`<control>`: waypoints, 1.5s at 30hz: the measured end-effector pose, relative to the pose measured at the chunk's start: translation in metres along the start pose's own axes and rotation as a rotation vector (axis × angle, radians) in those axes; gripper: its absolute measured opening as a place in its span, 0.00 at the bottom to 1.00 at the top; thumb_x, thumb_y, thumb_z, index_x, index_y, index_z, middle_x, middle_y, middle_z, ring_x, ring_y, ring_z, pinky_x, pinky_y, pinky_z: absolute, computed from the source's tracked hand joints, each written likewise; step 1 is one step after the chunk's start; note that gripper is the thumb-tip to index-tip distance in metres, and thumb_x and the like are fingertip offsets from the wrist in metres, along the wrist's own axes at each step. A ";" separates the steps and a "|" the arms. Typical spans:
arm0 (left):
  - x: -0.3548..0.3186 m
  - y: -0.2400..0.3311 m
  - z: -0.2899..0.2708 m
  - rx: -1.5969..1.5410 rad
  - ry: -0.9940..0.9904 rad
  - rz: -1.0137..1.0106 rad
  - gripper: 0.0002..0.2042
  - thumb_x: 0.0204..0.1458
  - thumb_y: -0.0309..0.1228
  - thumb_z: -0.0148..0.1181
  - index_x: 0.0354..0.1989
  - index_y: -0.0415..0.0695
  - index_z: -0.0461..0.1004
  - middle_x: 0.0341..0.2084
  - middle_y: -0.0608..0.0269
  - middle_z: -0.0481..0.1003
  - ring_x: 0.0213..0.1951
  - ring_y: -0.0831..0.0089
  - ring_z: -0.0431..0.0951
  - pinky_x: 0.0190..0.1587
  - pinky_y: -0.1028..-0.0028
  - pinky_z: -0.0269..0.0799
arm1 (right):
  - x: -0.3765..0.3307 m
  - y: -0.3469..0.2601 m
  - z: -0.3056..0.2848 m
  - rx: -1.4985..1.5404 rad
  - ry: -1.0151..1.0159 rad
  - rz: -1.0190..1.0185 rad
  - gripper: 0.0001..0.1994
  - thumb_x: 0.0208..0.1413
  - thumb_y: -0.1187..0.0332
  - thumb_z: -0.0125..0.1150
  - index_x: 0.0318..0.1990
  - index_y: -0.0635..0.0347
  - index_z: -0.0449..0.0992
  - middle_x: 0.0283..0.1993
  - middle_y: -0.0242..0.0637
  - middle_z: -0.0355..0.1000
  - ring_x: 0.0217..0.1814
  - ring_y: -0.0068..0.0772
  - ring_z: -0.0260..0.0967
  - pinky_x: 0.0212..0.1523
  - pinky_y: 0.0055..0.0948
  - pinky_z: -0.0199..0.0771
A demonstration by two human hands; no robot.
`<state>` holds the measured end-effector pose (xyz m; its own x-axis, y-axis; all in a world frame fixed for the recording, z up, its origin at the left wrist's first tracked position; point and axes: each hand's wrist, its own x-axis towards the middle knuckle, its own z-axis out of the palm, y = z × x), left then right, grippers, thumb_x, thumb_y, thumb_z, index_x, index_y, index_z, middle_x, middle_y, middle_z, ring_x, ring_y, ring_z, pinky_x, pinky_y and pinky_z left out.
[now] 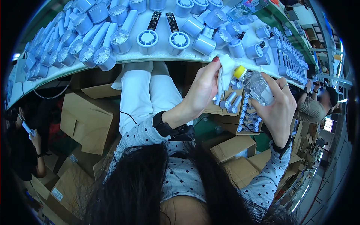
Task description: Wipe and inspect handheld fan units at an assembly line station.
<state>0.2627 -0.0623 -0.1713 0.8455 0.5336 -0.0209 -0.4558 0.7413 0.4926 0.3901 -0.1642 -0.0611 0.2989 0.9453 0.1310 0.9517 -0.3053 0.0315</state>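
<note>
Now we keep the right hand [279,107] clamped on the clear bottle [258,87], tilting its yellow cap [240,71] against the white cloth [226,69] pinched in the left hand [200,92], just below the table [157,55].

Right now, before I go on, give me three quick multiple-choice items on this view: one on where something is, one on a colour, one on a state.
1. Where is the white cloth?
A. flat on the white table
B. pinched in the left hand, against the bottle's cap
C. inside a cardboard box

2. What colour is the cap of the clear bottle?
A. yellow
B. red
C. black

3. How is the bottle held?
A. standing upright on the table
B. lying on the floor
C. tilted in the right hand, cap toward the cloth

Answers:
1 B: the left hand holds the cloth up below the table edge, touching the cap.
2 A: the cap shows yellow.
3 C: the right hand wraps the bottle, its neck slanting up and left.
</note>
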 end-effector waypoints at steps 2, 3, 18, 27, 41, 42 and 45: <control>0.001 -0.001 -0.001 0.005 -0.005 0.001 0.27 0.59 0.44 0.28 0.57 0.32 0.52 0.55 0.54 0.60 0.57 0.68 0.60 0.60 0.69 0.51 | 0.000 0.001 0.002 -0.020 0.024 -0.017 0.27 0.25 0.70 0.67 0.43 0.58 0.73 0.29 0.39 0.63 0.29 0.39 0.65 0.32 0.33 0.65; 0.001 -0.003 -0.001 0.006 -0.001 0.008 0.28 0.59 0.44 0.28 0.58 0.31 0.52 0.55 0.54 0.59 0.57 0.68 0.60 0.60 0.69 0.51 | -0.001 0.002 0.003 -0.041 0.047 -0.035 0.26 0.25 0.69 0.68 0.42 0.56 0.74 0.29 0.38 0.64 0.28 0.39 0.65 0.30 0.33 0.66; 0.002 0.001 0.000 0.011 0.006 0.012 0.27 0.60 0.43 0.28 0.57 0.31 0.53 0.55 0.53 0.61 0.56 0.67 0.61 0.60 0.69 0.51 | 0.001 0.002 0.008 -0.010 0.050 0.008 0.27 0.25 0.68 0.67 0.42 0.57 0.73 0.30 0.38 0.64 0.29 0.39 0.66 0.31 0.33 0.66; 0.006 0.031 0.007 0.075 -0.015 -0.029 0.18 0.58 0.30 0.38 0.53 0.30 0.59 0.50 0.51 0.66 0.52 0.66 0.67 0.56 0.68 0.60 | 0.021 0.051 0.044 0.753 0.181 0.143 0.21 0.35 0.70 0.65 0.42 0.64 0.71 0.32 0.38 0.72 0.33 0.26 0.70 0.35 0.23 0.68; 0.032 0.098 -0.002 0.460 0.127 -0.022 0.15 0.58 0.29 0.42 0.48 0.32 0.64 0.40 0.57 0.72 0.42 0.73 0.73 0.47 0.74 0.67 | 0.209 0.221 0.207 0.276 0.403 0.788 0.40 0.29 0.44 0.67 0.39 0.78 0.69 0.42 0.60 0.67 0.45 0.54 0.67 0.46 0.40 0.66; 0.031 0.102 -0.001 0.486 0.142 -0.055 0.15 0.58 0.29 0.42 0.48 0.32 0.65 0.41 0.57 0.72 0.43 0.73 0.73 0.48 0.74 0.67 | 0.212 0.221 0.212 0.252 0.392 0.796 0.40 0.28 0.43 0.67 0.38 0.78 0.69 0.41 0.60 0.68 0.45 0.54 0.67 0.46 0.40 0.66; 0.029 0.112 0.000 0.472 0.164 -0.101 0.15 0.57 0.28 0.42 0.48 0.31 0.65 0.42 0.55 0.71 0.44 0.72 0.72 0.49 0.74 0.66 | 0.208 0.219 0.210 0.342 0.286 0.766 0.40 0.29 0.42 0.67 0.38 0.78 0.69 0.39 0.59 0.70 0.44 0.53 0.68 0.45 0.39 0.67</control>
<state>0.2365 0.0365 -0.1163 0.8066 0.5537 -0.2069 -0.1661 0.5483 0.8196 0.6754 -0.0107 -0.2354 0.8776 0.4162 0.2380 0.4793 -0.7483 -0.4587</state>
